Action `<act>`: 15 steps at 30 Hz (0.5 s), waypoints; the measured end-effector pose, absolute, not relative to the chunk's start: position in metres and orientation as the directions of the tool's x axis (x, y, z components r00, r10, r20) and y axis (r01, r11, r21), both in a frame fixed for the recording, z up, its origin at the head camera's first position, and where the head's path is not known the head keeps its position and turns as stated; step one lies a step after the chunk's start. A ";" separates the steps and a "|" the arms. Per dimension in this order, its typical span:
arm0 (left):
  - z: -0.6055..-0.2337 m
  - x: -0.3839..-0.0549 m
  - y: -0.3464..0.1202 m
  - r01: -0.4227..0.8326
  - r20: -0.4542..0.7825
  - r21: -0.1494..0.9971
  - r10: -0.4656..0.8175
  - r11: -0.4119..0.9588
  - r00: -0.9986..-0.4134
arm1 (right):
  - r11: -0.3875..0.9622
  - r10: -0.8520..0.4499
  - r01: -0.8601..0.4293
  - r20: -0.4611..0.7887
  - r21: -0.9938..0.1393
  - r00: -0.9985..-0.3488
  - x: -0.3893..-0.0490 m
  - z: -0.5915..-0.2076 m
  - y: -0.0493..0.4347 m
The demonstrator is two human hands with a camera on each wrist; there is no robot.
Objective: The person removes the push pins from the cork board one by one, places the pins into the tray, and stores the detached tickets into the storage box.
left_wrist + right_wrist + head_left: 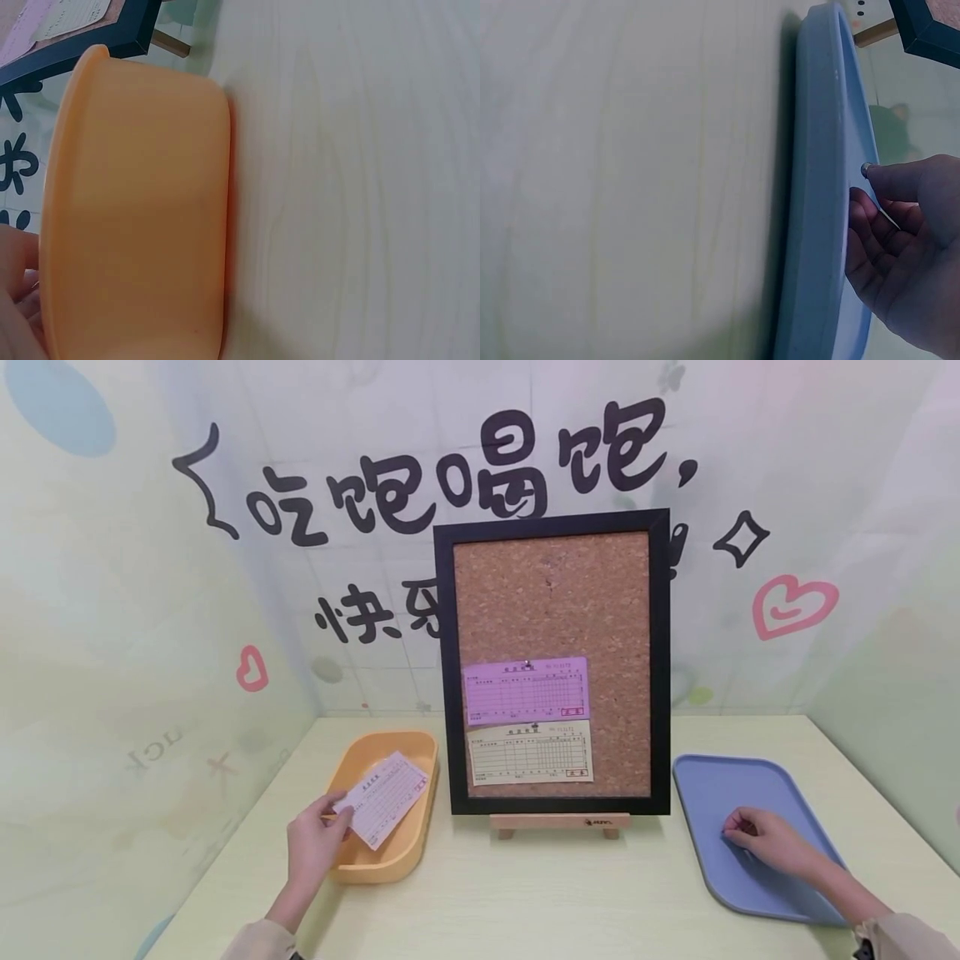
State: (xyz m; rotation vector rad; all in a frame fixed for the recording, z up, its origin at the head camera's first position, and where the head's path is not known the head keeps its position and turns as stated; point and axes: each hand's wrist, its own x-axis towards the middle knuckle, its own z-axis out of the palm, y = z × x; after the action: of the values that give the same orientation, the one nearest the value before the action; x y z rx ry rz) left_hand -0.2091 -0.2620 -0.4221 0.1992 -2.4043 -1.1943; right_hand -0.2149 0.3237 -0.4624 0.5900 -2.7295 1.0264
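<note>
My left hand (317, 835) pinches the near-left corner of a pale printed receipt slip (386, 800), held tilted over the orange tub (420, 852). In the left wrist view, the tub's outer wall (142, 210) hides most of that hand (19, 292) and the slip. Over the blue tray (720, 877), the fingers of my right hand (772, 842) are curled. A tiny shiny pin (866, 170) shows at its thumb tip in the right wrist view. On the framed cork board (555, 602), a purple slip (525, 692) hangs pinned above a pale yellow slip (528, 756).
The cork board leans on a small wooden easel (558, 821) in the middle of the light wood table (540, 893). Tub and tray stand to its left and right. A printed wall (360, 427) rises behind, with side walls left and right.
</note>
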 end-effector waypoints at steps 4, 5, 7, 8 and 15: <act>-0.422 -0.208 -0.262 0.056 0.294 0.795 -0.303 0.603 -0.906 | 0.687 -0.302 -0.406 0.271 -0.603 -0.914 -0.215 -0.461 0.323; -0.422 -0.207 -0.262 0.054 0.288 0.795 -0.299 0.604 -0.910 | 0.687 -0.300 -0.404 0.270 -0.604 -0.915 -0.215 -0.461 0.323; -0.422 -0.207 -0.262 0.051 0.283 0.788 -0.288 0.614 -0.915 | 0.688 -0.302 -0.400 0.262 -0.606 -0.917 -0.215 -0.460 0.323; -0.422 -0.206 -0.262 0.049 0.281 0.782 -0.281 0.622 -0.918 | 0.689 -0.305 -0.399 0.257 -0.605 -0.917 -0.215 -0.460 0.323; -0.421 -0.204 -0.262 0.036 0.230 0.726 -0.193 0.687 -0.954 | 0.714 -0.334 -0.385 0.199 -0.585 -0.921 -0.216 -0.459 0.324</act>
State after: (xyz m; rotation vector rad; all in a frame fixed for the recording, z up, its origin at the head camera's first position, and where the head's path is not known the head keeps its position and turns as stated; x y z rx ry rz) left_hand -0.2044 -0.2620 -0.4208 0.1251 -2.6118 -1.1321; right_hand -0.2165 0.3242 -0.4590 0.5953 -2.8346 0.9939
